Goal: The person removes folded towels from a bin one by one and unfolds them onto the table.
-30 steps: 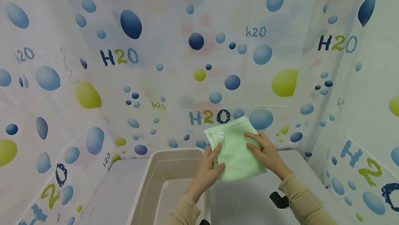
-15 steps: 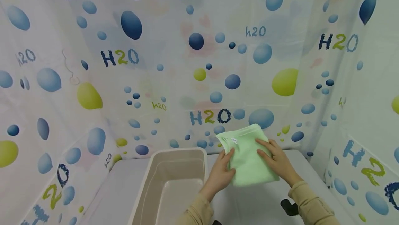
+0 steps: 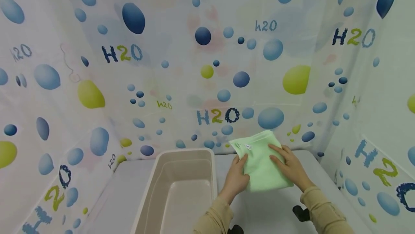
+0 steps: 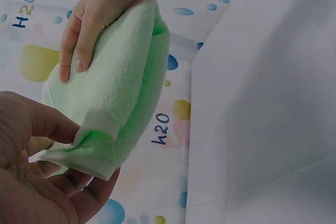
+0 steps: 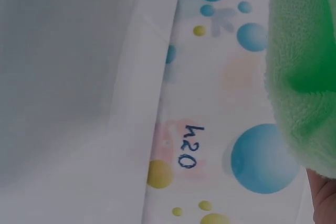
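Observation:
A folded light green towel point(image 3: 264, 169) with a small white tag is held up above the white table in the head view. My left hand point(image 3: 236, 178) pinches its left edge, thumb on the near face and fingers behind, as the left wrist view shows at the towel's folded corner point(image 4: 100, 150). My right hand point(image 3: 291, 167) holds the right side, its fingers spread over the face. In the right wrist view, the fuzzy towel edge point(image 5: 299, 77) fills the right side, with only a sliver of the hand point(image 5: 323, 198) below it.
A beige plastic basin point(image 3: 185, 151) stands on the white table point(image 3: 269, 212), left of the towel. Behind the table hangs a white curtain point(image 3: 175, 82) printed with blue and green drops and H2O lettering, which also covers both sides.
Both hands have moved right with the towel, away from over the basin's right rim. The towel stays folded and gripped by both hands. The head view has tilted slightly downward.

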The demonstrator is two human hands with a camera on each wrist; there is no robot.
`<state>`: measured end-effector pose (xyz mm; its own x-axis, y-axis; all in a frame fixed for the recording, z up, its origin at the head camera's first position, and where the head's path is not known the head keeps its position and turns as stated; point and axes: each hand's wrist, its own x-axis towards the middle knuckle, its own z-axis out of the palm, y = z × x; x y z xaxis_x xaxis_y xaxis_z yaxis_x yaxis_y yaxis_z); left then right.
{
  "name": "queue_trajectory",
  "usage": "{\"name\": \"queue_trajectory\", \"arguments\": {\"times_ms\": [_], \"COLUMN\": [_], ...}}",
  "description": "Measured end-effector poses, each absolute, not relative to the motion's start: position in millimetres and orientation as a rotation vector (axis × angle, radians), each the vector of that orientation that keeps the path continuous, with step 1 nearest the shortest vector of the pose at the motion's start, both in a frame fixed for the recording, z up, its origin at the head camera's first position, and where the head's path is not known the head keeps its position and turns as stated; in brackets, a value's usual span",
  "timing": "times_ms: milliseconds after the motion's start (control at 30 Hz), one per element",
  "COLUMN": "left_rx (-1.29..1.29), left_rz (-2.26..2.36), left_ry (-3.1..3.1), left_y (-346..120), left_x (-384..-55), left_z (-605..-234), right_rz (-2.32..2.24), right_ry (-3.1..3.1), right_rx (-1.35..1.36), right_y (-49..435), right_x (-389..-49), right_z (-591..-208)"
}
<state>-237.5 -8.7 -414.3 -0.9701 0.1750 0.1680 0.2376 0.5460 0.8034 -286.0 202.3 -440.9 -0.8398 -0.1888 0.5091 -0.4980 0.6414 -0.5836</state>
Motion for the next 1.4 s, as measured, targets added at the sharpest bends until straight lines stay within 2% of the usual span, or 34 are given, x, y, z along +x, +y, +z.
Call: {"name": "queue_trajectory", "arguments": {"times_ms": [433,867,1133,1400], "left_rx": [-0.127,-0.092,-0.060,-0.015], "left_rz": [-1.446,-1.317,-1.434,-1.318], "left_ry": [-2.768,-2.851,-2.834,-2.848], "left_y": [11.8,29.9,29.6,24.2], "left_x": [-235.7,-226.3,-225.1,-226.9], "left_z": [-439.5,-454.3,-485.7,-515.5], "right_rz": [1.059,1.067,1.058,1.081], "right_ry": [-2.569,-2.609,-2.656,-2.750], "right_rx": [0.462,0.393,0.369,0.305], "right_y": [208.9,217.5,218.3,208.9], "right_x": [-287.5,-281.1,-278.0,-274.7], "right_z": [-478.0,-512.7,-536.1,-557.8]}}
